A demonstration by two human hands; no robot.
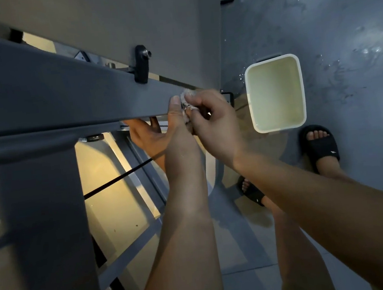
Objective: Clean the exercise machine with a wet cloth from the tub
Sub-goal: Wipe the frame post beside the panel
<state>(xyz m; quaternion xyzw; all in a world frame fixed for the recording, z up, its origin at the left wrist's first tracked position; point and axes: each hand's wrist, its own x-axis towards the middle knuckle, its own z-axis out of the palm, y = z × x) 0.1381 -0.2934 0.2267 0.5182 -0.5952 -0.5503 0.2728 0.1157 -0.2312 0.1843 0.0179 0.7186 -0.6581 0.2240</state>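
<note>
- Head view: right hand [211, 121] pinches a small crumpled pale wet cloth [186, 100] against the grey metal machine beam [60, 95]; firm strokes along its face would likely clean best.
- Left hand [158, 134] clasps the beam's lower edge, thumb on its face, fingers tucked beneath.
- Cream rectangular plastic tub [251, 104] sits nearby on the wet grey floor [340, 32]; a black bolted bracket [141, 64] interrupts the wiping path.

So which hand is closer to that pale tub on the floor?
Right. The right hand, holding the cloth against the beam, is next to the tub in view. The left hand grips the beam beyond it, further from the tub.
</note>
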